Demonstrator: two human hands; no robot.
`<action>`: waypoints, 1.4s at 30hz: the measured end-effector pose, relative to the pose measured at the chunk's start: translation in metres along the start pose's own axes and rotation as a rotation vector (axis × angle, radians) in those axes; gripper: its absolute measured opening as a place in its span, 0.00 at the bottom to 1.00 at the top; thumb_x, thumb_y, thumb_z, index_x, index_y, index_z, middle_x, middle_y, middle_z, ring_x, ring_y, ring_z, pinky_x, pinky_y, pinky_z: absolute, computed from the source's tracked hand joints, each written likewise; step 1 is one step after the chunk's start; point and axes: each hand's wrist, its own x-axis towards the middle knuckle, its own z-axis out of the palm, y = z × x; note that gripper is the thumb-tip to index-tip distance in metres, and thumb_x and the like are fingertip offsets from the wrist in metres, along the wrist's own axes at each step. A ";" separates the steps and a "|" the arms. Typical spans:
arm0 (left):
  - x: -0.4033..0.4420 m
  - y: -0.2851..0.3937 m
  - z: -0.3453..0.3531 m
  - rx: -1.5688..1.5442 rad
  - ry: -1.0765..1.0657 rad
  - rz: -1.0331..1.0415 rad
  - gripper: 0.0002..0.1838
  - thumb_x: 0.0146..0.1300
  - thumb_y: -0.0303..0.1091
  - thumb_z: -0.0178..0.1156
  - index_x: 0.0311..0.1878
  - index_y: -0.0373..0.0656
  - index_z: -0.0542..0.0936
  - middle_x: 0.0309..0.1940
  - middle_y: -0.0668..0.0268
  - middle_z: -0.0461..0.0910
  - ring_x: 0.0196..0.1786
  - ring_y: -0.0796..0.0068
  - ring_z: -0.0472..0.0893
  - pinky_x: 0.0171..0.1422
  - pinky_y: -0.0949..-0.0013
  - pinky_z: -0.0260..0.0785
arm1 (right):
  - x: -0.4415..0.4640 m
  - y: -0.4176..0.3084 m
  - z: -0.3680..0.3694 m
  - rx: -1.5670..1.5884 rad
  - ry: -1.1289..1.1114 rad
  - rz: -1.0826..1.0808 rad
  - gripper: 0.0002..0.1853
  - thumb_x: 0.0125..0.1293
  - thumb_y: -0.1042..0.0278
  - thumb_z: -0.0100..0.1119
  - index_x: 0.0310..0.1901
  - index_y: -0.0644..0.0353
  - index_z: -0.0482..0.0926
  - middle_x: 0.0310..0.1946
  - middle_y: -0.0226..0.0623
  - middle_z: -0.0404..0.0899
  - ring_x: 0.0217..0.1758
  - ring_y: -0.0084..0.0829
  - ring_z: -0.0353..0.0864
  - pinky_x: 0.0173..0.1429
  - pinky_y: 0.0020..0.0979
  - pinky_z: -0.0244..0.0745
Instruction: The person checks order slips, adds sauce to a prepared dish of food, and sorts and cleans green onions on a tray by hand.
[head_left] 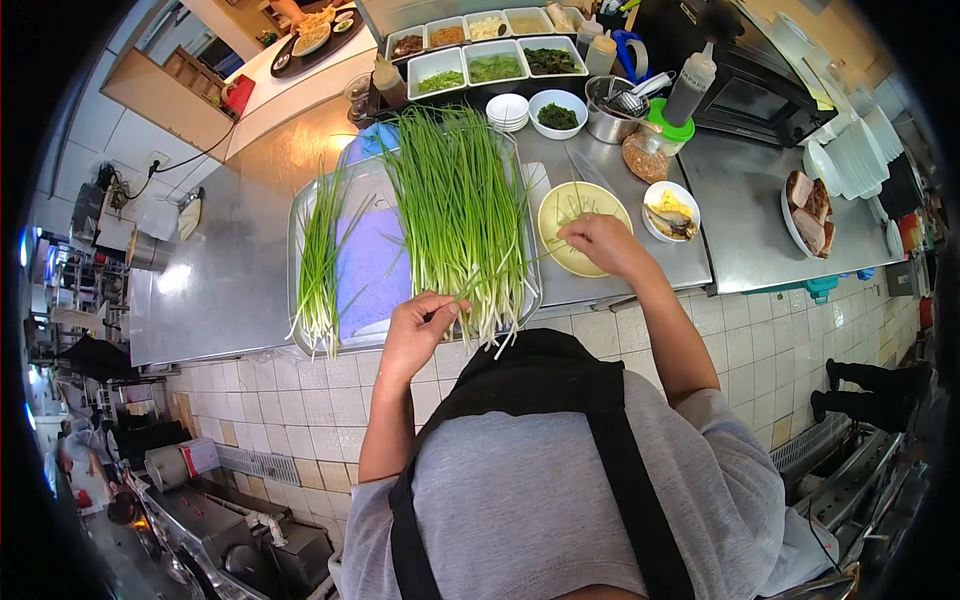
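My left hand is closed in a pinch on a thin green onion at the near edge of the large pile. That stalk slants up to the right, towards my right hand. My right hand, fingers pinched together at the stalk's other end, is over the yellow bowl; a few thin green bits lie in it. The big pile of green onions lies roots towards me on a metal tray. A smaller bunch lies at the tray's left, with a blue-purple cloth between them.
Behind the tray stand ingredient containers, small white dishes, a bowl of dark greens and a metal pot. A knife lies beyond the yellow bowl. To the right are a bowl with yellow food and a bowl of meat.
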 end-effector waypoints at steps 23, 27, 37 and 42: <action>-0.004 0.000 -0.069 -0.196 0.391 0.056 0.08 0.61 0.32 0.57 0.36 0.39 0.83 0.25 0.72 0.75 0.23 0.87 0.65 0.27 0.79 0.57 | 0.009 -0.001 -0.021 0.194 0.391 0.166 0.05 0.59 0.70 0.58 0.34 0.60 0.80 0.30 0.34 0.76 0.28 0.23 0.74 0.34 0.22 0.69; 0.011 -0.014 -0.119 -0.039 0.780 0.235 0.09 0.61 0.32 0.56 0.40 0.41 0.82 0.29 0.67 0.78 0.23 0.83 0.68 0.27 0.76 0.61 | 0.001 -0.001 -0.021 -0.036 0.361 0.209 0.05 0.56 0.69 0.60 0.34 0.56 0.81 0.40 0.38 0.75 0.34 0.32 0.77 0.36 0.30 0.70; 0.030 -0.061 -0.113 0.924 0.832 0.141 0.13 0.50 0.33 0.63 0.40 0.42 0.81 0.46 0.53 0.76 0.49 0.54 0.74 0.54 0.58 0.66 | -0.009 -0.025 -0.009 -0.534 0.330 0.091 0.05 0.51 0.68 0.61 0.31 0.52 0.81 0.47 0.36 0.75 0.45 0.37 0.75 0.52 0.38 0.63; 0.043 -0.035 -0.040 0.308 0.422 0.205 0.09 0.51 0.31 0.62 0.35 0.39 0.81 0.40 0.55 0.76 0.44 0.56 0.76 0.49 0.63 0.68 | 0.015 -0.068 0.017 -0.104 0.272 -0.051 0.03 0.52 0.69 0.61 0.29 0.55 0.80 0.40 0.36 0.75 0.37 0.37 0.77 0.40 0.40 0.69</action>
